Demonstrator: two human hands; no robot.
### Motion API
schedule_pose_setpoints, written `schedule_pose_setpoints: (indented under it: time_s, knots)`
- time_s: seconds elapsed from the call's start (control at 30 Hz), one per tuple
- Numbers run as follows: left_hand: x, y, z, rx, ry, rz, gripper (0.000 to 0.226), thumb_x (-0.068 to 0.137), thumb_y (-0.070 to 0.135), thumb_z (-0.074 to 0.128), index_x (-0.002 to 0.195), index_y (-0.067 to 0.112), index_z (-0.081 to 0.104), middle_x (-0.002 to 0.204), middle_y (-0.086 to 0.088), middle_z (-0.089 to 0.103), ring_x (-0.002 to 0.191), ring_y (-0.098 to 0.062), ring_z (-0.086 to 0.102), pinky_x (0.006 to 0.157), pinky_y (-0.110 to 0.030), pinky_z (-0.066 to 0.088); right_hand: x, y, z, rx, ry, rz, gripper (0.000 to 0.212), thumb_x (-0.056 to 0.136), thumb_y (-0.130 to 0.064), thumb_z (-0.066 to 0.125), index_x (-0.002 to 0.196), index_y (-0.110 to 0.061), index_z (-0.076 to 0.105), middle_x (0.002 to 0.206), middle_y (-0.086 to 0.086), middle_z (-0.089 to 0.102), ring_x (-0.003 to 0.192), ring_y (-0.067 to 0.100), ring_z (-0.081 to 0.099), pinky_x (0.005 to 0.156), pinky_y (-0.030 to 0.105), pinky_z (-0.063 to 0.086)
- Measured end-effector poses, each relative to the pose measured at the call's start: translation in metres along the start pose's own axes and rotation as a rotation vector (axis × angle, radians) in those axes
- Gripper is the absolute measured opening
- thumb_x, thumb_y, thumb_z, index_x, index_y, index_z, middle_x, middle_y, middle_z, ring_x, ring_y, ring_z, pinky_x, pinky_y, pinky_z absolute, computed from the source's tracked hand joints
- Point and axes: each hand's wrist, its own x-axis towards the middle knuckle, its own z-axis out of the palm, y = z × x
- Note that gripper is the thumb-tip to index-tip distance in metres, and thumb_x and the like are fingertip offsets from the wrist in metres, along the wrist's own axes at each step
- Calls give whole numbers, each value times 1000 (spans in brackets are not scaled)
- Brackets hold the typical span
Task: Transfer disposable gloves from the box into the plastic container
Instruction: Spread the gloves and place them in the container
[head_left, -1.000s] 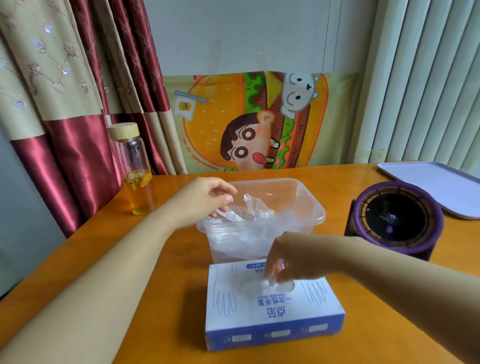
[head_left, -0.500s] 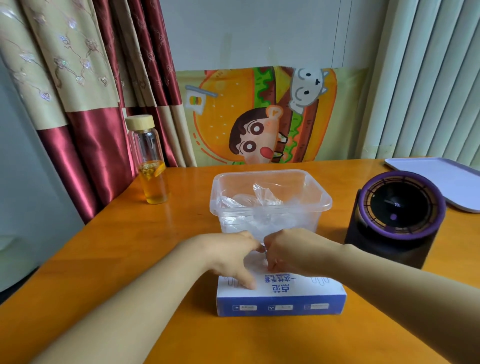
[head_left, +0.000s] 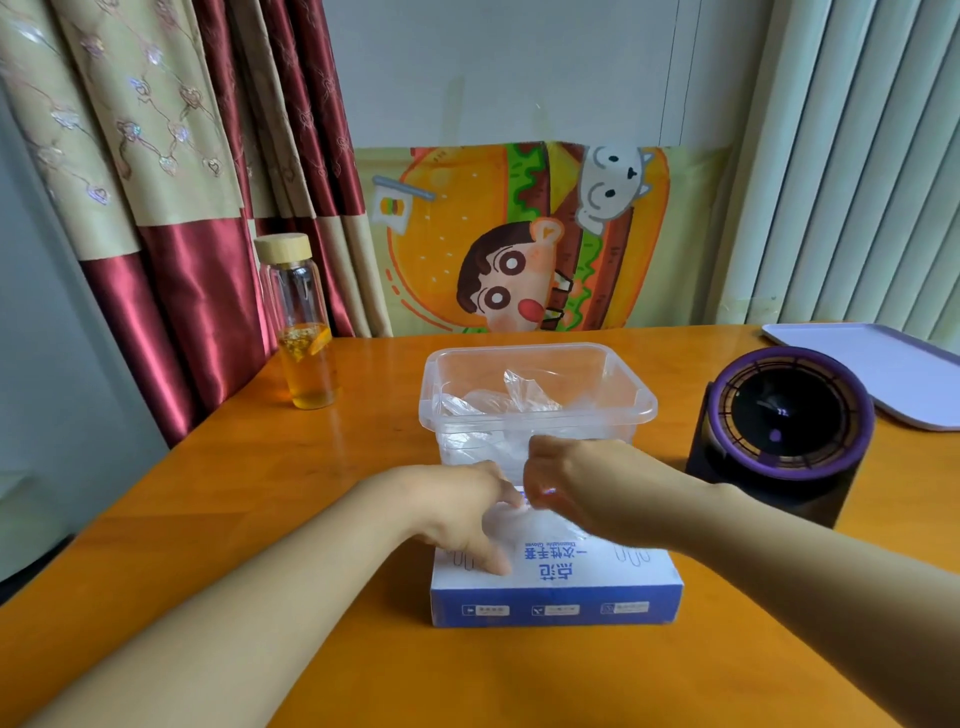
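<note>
Head view. The box is lying at lower centre of the frame, its long axis running left to right. The left hand is pressing extended fingers onto the left part of the box top and grasping nothing. The right hand, fingers curled, is pinching a clear glove at the top opening of the box. The plastic container is standing directly above the box in the frame, just beyond both hands, mouth up, with crumpled gloves inside. The right hand is the nearer one. The coming move is probably calling for a short lift over the near rim.
</note>
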Motion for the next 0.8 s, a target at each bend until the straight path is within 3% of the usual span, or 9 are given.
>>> schedule_pose_setpoints:
  time_s: [0.07,0.17,0.23,0.3,0.53,0.7,0.8]
  knots:
    - [-2,1,0,13,-6,21,76,84,43,69,148,27,32,150,10,27,132,-18,40,104,-31,40,2,11,1,128,-1,140,18,99,-24,48,111,-20,60,114,-3,55,86,14,58,74,27,50]
    - [-1,1,0,15,-12,32,75,85,42,68,148,26,31,151,9,27,133,-18,38,108,-33,38,0,16,-3,344,-53,255,35,91,-47,53,114,-22,63,113,-9,62,86,7,56,73,18,47]
    - [-1,1,-1,22,-12,42,75,85,42,68,148,25,31,150,8,28,132,-18,38,107,-33,39,-4,10,-1,299,-164,264,44,84,-54,59,116,-24,63,112,-10,62,88,7,58,71,16,47]
    - [0,2,-1,32,-9,46,75,85,43,68,148,26,32,150,8,28,132,-19,39,106,-33,40,-5,2,3,241,-177,252,34,87,-45,61,112,-23,66,111,-8,64,87,9,59,67,15,46]
    - [3,-1,1,-4,-1,52,75,81,46,71,145,28,35,146,3,39,125,-22,47,102,-40,46,4,2,-18,461,162,260,18,94,-25,57,102,-17,70,102,-4,70,85,8,64,80,23,53]
    - [6,-7,5,-24,2,-9,84,78,51,72,146,27,30,147,6,38,124,-19,47,102,-37,44,11,21,-56,594,613,363,15,96,-25,51,91,-16,63,77,-5,68,64,3,61,56,15,44]
    - [2,-7,1,-106,26,32,82,80,46,71,148,34,27,152,13,31,133,-13,39,106,-29,37,13,34,-79,698,717,381,15,96,-27,51,91,-16,60,86,1,69,78,10,63,71,20,49]
